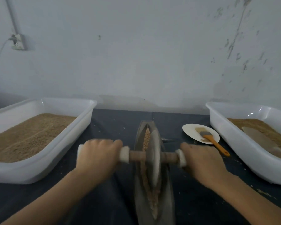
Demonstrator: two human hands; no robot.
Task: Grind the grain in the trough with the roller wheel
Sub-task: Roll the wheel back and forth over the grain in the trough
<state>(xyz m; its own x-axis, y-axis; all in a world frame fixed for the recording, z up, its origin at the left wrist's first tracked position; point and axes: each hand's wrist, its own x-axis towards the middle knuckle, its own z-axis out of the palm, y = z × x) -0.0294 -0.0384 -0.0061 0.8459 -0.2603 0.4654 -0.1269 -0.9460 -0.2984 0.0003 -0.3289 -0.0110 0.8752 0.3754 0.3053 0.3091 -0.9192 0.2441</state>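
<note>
Both hands gripped the roller wheel [153,157] axle: left hand [96,157] curled round the white-wrapped handle on its side, right hand [201,161] round the other. Wheel stood upright in the long dark trough [154,184], mid-worktop [107,127], w/ grain [146,138] ahead of it and finer meal behind. White tub [44,138] of grain sat left, another tub [243,143] right. Paper plate [191,129] w/ orange-handled brush [212,140] lay between trough & right tub.
</note>
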